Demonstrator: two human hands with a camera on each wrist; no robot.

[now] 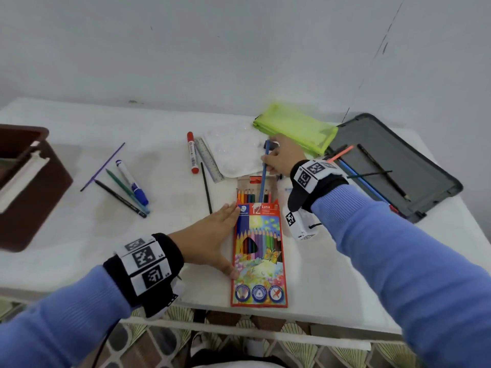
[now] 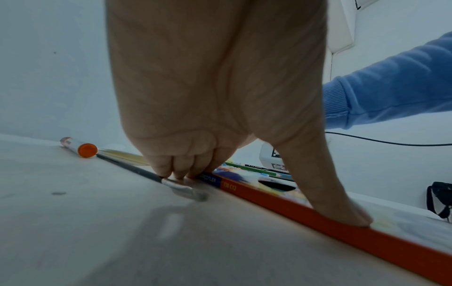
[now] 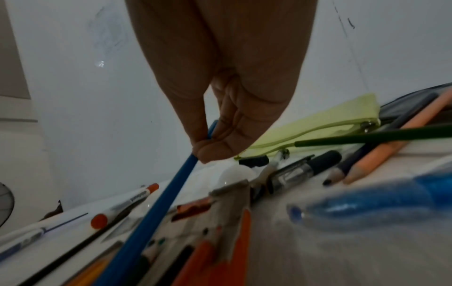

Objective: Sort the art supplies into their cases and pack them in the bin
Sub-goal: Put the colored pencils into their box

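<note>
The counter [image 1: 79, 240] was white. At the frame's centre lay a red-orange pencil box [image 1: 259, 256] printed with a rainbow row of pencils, flowers and a yellow butterfly. A blue pencil [image 1: 264, 176] stood above it. Upper right sat a lime-green pouch [image 1: 297, 127] and a dark grey case [image 1: 425, 166]; far left, a brown bin [image 1: 24, 187]. Sleeves [image 1: 398, 261] were periwinkle blue, wristbands [image 1: 144, 264] black with black-and-white square markers.

Left hand [image 1: 212, 240]: flat, fingers straight and together, thumb spread, fingertips and thumb tip pressing down | Right hand [image 1: 281, 158]: reached forward, fingers curled, thumb and fingertips pinching a thin shaft | Both forearms in blue sleeves [image 1: 398, 261], wrists banded.
</note>
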